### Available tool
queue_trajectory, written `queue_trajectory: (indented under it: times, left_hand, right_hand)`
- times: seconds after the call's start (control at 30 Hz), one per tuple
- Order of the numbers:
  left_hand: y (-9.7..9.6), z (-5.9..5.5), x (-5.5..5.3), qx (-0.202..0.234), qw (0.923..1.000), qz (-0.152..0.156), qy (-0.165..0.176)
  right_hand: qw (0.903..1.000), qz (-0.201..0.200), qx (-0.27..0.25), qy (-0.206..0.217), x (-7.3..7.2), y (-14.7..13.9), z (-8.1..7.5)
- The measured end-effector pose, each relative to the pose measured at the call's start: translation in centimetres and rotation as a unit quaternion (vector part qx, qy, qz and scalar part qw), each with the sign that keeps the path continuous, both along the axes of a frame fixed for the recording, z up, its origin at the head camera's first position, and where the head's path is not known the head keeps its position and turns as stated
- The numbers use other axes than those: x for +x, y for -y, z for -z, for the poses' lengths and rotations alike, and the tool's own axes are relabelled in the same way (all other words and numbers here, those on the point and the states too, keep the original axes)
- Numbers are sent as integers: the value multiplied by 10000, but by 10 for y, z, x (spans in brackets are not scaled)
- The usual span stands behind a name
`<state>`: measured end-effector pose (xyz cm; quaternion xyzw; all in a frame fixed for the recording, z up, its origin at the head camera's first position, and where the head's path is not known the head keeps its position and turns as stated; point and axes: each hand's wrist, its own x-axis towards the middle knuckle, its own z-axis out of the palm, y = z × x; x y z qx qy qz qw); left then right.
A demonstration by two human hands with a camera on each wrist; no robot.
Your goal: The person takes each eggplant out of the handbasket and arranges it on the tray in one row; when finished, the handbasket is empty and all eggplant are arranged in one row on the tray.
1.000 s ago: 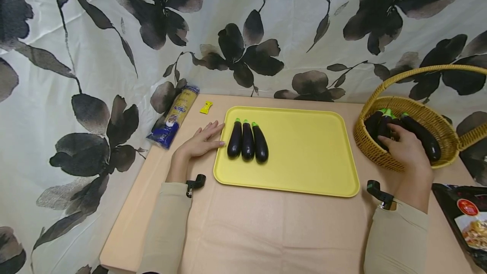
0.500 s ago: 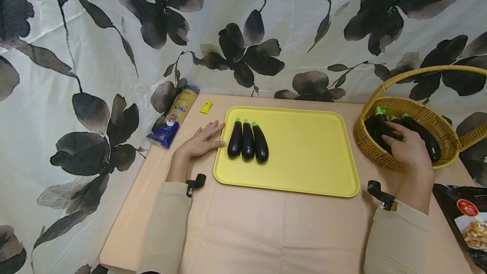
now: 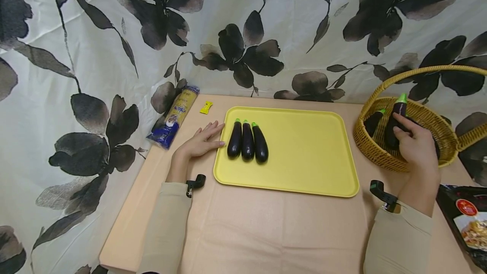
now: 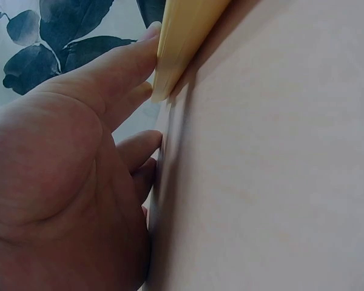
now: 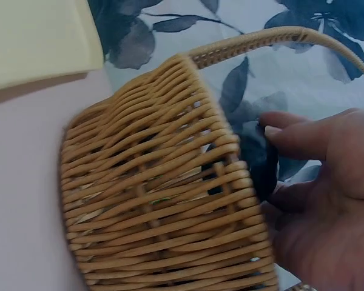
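My right hand [image 3: 420, 147] grips a dark eggplant [image 3: 392, 128] with a green stem end, tilted up over the wicker basket [image 3: 367, 151]. In the right wrist view thumb and fingers pinch the eggplant [image 5: 264, 163] behind the basket's woven wall [image 5: 164, 182]. Another eggplant [image 3: 373, 122] lies inside at the left, and more dark skin shows under my hand. My left hand [image 3: 199, 142] lies flat with fingers spread, thumb and fingertips at the left rim of the yellow tray [image 3: 304, 151]. Three eggplants [image 3: 247, 142] lie side by side at the tray's left end.
A blue and yellow pasta packet [image 3: 173, 117] lies at the table's left edge, near a small yellow wrapped piece [image 3: 206, 107]. A black food package [image 3: 464, 219] lies at the right. The basket's tall handle [image 3: 426, 69] arches over it. A floral curtain [image 3: 296, 24] hangs behind.
My right hand has drawn one eggplant up from among the others in the basket and moved slightly right, its stem end now higher. The left hand stays at the tray.
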<state>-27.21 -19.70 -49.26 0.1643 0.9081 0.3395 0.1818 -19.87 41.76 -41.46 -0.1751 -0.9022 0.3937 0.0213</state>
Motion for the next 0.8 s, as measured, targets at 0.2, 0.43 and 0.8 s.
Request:
queue_trajectory:
  times: [0.2,0.43,0.8]
  left_hand:
    - [-1,-1,0,3,10000,11,5]
    - [-1,1,0,4,10000,8,14]
    - [-1,1,0,3,10000,-2,18]
  right_hand:
    - [9971,100,-440,-612,7,5,-14]
    - [9924,98,-451,-1140,17,9,-30]
    - [9329,-13,-2575,-2517,27,13,-41]
